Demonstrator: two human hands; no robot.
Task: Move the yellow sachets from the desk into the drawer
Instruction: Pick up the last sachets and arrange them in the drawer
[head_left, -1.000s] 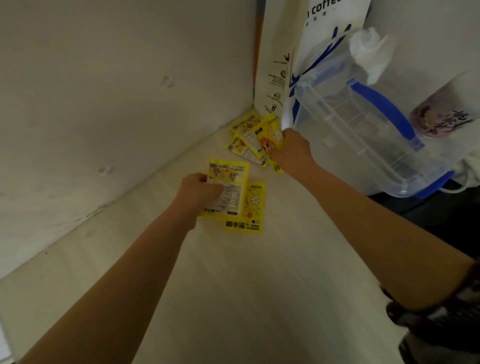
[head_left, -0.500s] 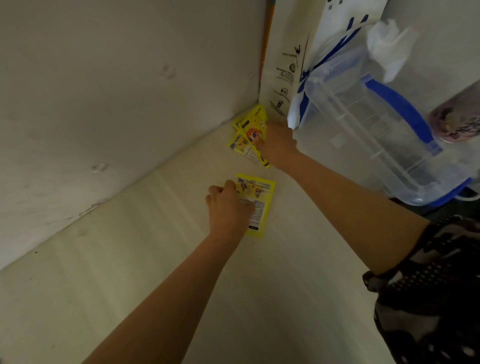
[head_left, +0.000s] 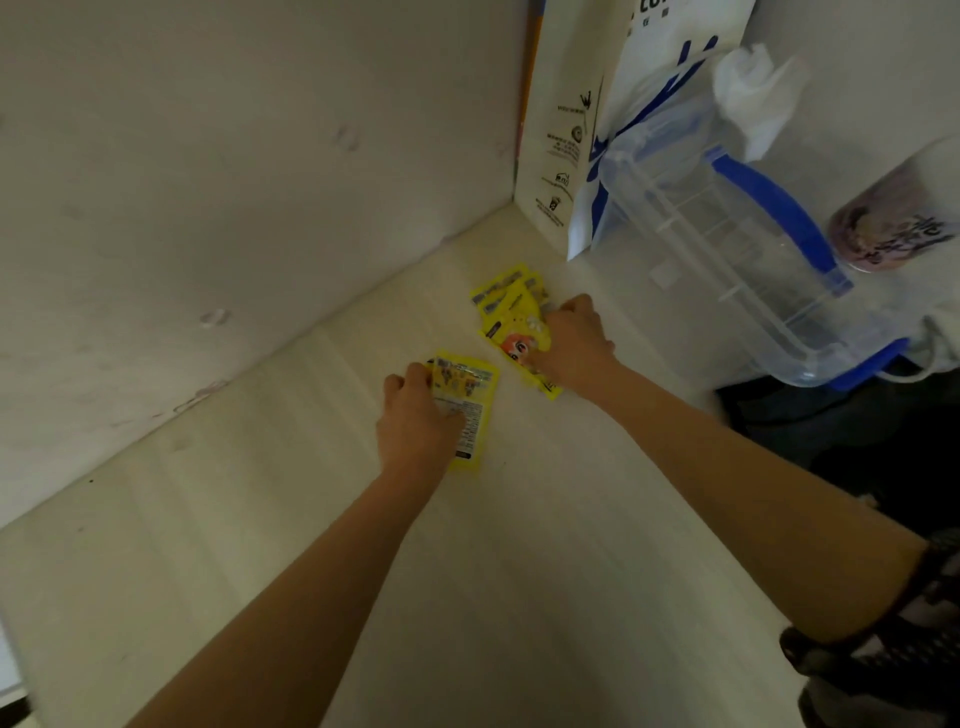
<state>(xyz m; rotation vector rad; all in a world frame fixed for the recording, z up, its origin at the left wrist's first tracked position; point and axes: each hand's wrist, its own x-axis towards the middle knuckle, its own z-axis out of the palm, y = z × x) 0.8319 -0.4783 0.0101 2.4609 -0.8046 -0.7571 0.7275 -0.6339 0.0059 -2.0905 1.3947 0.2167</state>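
Several yellow sachets lie on the pale desk (head_left: 519, 571) near its back corner. My left hand (head_left: 418, 423) grips a small stack of sachets (head_left: 470, 400), printed back side up, low over the desk. My right hand (head_left: 571, 340) holds another bunch of yellow sachets (head_left: 511, 325), one with an orange cartoon figure, fanned out toward the wall. No drawer is in view.
A white paper bag with blue print (head_left: 597, 130) stands in the corner. A clear plastic container with blue handle (head_left: 737, 249) leans to the right of it, with a white tissue (head_left: 753, 93) on top. A printed cup (head_left: 893, 223) sits at far right. A white wall (head_left: 234, 208) borders the desk's left side.
My left hand has slid its sachets over the one that lay beneath and gathered them. My right hand has pulled its bunch of sachets back from the bag, toward me.
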